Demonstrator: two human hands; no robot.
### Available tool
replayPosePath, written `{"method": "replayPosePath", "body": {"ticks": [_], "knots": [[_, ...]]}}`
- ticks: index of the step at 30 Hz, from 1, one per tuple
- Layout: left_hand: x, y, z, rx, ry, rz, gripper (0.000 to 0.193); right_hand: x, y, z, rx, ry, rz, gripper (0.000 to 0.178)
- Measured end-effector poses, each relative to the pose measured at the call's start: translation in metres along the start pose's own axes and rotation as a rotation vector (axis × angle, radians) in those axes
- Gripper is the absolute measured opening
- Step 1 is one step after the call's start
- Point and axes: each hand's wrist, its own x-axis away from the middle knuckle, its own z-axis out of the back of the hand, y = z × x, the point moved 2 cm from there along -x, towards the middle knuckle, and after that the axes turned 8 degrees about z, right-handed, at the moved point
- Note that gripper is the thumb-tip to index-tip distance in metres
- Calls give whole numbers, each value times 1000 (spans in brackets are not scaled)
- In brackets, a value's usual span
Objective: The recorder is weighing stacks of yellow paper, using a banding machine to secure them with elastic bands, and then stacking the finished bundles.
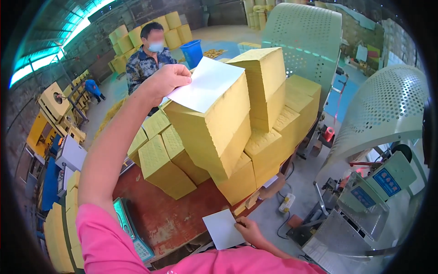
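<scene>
My left hand [172, 82] is raised at the top of a tall stack of yellow paper [205, 130]. Its fingers pinch the left edge of a white sheet [207, 84] that lies over the top of that stack. Low in front of me, my right hand [250, 229] grips the right edge of a second white sheet [223, 228], close to my body. More blocks of yellow paper [166, 162] stand around the tall stack on a worn red table [146, 208]. Another tall yellow stack [264, 82] rises just right of the sheet.
A teal scale [132, 233] sits at the table's left edge. Pale green machines with perforated covers [383, 105] stand to the right. Facing me across the table is a masked person [148, 59]. Behind are a blue bin [192, 52] and piled yellow bundles [125, 43].
</scene>
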Motion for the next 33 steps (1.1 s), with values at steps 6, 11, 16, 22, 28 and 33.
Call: {"method": "replayPosePath", "body": {"ticks": [6,11,16,22,28,33], "knots": [[9,7,-5,-90,43,-12,20,-20,-5,0,13,-5,48,16],[24,9,-8,-91,32,8,29,-18,-15,-2,-6,-36,42,16],[24,11,-9,-219,54,-26,28,-13,-3,-8,-30,-70,2,14],[27,30,19,-581,282,-200,37,-15,-8,32,-284,-95,29,11],[3,24,-23,-590,179,-226,63,-64,-95,95,-808,-53,259,19],[17,30,-79,-533,-16,-71,65,-88,-165,102,-464,-28,374,15]]}}
